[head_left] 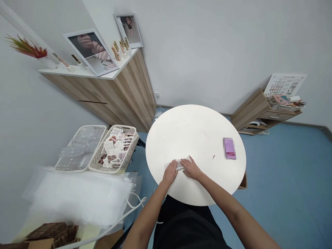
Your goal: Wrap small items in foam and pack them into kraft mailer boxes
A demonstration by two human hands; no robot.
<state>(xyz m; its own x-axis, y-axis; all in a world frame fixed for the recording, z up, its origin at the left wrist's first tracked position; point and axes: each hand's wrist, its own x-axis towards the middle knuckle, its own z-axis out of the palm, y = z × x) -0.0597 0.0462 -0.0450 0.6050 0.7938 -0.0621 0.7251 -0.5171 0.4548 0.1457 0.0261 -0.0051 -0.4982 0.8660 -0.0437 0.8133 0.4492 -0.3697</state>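
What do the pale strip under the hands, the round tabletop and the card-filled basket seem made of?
Pale strip: plastic film or paper, faintly glossy; its whitish look leaves that open. Round tabletop: probably smooth laminate or painted board, given its even white surface. Card-filled basket: likely moulded plastic, smooth, from its regular perforated walls.

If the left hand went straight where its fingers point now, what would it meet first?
For the left hand, the way looks free across the white tabletop; beyond it, probably the wall, though depth is unclear.
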